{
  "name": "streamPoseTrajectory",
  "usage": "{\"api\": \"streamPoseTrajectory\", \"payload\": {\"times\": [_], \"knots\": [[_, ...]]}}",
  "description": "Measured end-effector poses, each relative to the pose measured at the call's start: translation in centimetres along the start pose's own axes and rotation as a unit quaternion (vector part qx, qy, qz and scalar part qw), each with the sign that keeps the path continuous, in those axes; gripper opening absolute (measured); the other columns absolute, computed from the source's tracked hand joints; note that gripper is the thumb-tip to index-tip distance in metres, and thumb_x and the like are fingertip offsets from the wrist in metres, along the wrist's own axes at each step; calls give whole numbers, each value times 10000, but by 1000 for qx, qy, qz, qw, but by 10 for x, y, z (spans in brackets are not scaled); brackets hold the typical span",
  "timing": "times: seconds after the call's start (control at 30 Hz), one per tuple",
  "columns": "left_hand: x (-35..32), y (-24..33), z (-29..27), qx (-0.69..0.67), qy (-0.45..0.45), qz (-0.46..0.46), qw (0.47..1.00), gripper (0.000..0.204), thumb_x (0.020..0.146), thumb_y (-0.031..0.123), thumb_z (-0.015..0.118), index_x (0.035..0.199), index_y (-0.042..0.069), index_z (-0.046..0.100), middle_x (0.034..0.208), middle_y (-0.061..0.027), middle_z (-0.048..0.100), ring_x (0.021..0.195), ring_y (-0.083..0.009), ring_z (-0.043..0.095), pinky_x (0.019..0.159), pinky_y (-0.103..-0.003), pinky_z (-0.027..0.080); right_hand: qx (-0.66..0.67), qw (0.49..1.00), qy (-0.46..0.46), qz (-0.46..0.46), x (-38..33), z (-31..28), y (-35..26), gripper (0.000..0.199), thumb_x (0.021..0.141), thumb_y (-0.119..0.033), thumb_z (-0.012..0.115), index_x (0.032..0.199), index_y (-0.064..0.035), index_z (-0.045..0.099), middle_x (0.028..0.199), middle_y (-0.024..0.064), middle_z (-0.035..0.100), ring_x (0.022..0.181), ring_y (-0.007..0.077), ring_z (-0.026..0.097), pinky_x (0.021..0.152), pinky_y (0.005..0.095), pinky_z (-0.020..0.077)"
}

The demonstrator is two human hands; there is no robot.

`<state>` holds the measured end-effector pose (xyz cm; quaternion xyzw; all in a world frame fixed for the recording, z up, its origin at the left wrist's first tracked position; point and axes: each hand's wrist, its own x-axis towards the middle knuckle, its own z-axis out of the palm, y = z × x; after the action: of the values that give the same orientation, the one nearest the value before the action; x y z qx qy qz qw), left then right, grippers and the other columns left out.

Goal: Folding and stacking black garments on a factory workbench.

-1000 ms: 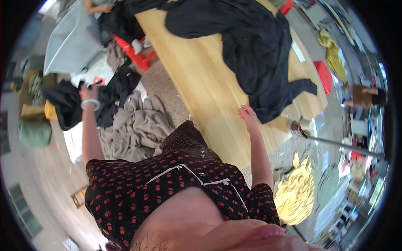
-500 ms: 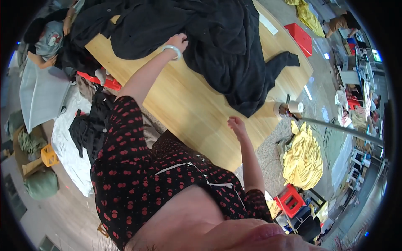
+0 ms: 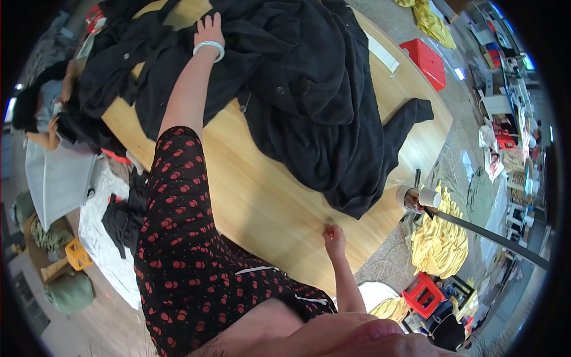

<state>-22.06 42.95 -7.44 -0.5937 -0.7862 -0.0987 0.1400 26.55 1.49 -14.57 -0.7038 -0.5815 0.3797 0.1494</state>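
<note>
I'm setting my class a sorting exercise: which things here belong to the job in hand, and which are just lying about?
In the job:
black garments, under the left hand
wooden table, beneath the garments

Apparently just lying about:
yellow cloth pile
white cup
green bundle

One view: head cam, left unit of a side-by-side fisheye pair. Worn on the head, looking steeply down over the wearer's own front. Upright, not mirrored. Chin (image 3: 357,327) and upper chest (image 3: 256,321) are closest to the lens, cut by the bottom edge. Wooden table (image 3: 285,220) is mid-range, seen from above, running diagonally across frame. Left hand (image 3: 209,33) sits near the top edge, reaching farther out than right hand (image 3: 334,238), which lands below center. Wide coverage: co-worker (image 3: 50,101) upper left, floor (image 3: 113,321) on both sides. Far stuff shrinks and bends toward the dark rim.
</note>
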Motion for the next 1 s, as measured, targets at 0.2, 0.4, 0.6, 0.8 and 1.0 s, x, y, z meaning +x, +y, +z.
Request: {"api": "streamPoseTrajectory", "payload": {"times": [0.2,0.4,0.6,0.8,1.0], "knots": [[-7,2,-11,42,-207,74,975,397,753,117,474,1141,142,396,1027,-110,543,993,-268,494,932,-454,242,-3,1000,-21,23,-2,-2,-1,163,636,-51,605,763,-22,507,690,104,536,618,209,544,566,290,441],[-125,17,-65,-152,-101,151,972,164,708,132,461,867,111,497,756,-158,574,714,-324,559,604,-431,435,-40,998,-38,-34,11,-3,6,143,640,-67,607,740,-30,510,672,104,537,614,226,541,566,308,441],[-248,56,-147,-212,-204,176,939,135,736,178,472,835,86,478,695,-141,576,667,-324,563,574,-423,439,-117,959,-74,-249,49,0,-22,146,700,-102,572,828,-46,529,652,109,541,616,267,543,557,344,427],[-331,83,-210,-246,-196,212,925,117,728,163,469,788,65,490,689,-138,582,655,-301,575,574,-397,457,-8,926,9,-378,41,-26,-180,413,700,7,549,1095,-48,444,1135,145,416,905,292,499,782,321,413],[-389,95,-256,-281,-215,275,894,81,687,159,498,730,91,488,593,-128,555,582,-288,567,532,-387,451,-53,859,-47,-506,3,-45,-215,489,634,115,486,1064,-115,520,1185,131,397,1019,297,439,836,319,392]]}}
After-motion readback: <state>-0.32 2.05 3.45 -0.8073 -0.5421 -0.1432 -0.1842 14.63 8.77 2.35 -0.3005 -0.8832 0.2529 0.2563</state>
